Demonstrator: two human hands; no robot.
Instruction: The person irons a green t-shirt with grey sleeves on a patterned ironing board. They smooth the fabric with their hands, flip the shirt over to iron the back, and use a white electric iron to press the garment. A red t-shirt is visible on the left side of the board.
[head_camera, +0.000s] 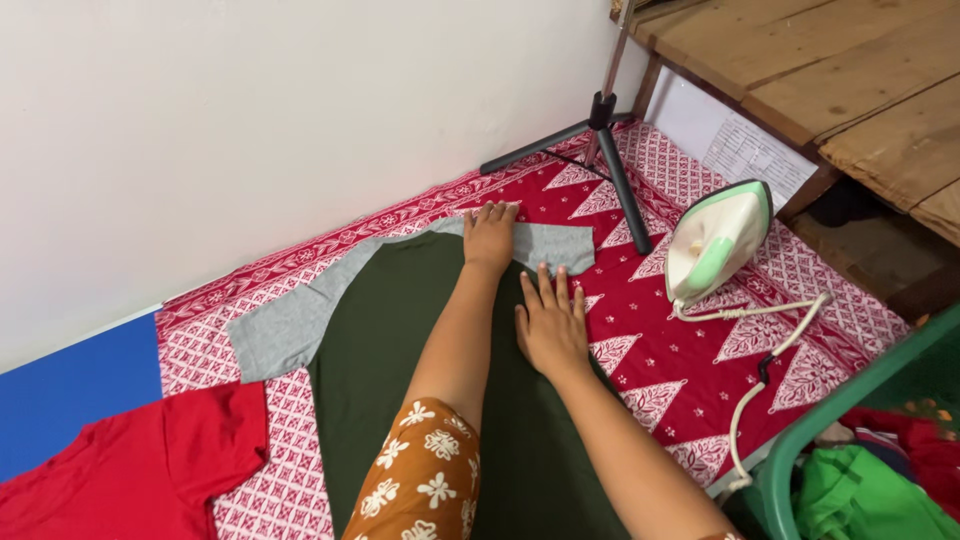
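— Item one?
— Dark green shirt with grey sleeves (400, 330), spread flat on a red and white patterned cloth (690, 360) on the floor.

— The hands?
— Left hand (490, 235) flat, fingers together, pressing the shirt's top edge by the grey sleeve. Right hand (550, 325) flat, fingers slightly apart, on the green body just below. Neither grips.

— Nearby?
— Green and white iron (715, 245) upright to the right, cord trailing; black tripod (605, 150) behind; red shirt (130, 465) left; green basket (850, 400) right.

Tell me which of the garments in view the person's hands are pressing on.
The dark green shirt with grey sleeves: left hand and right hand lie flat on it. The red shirt lies untouched.
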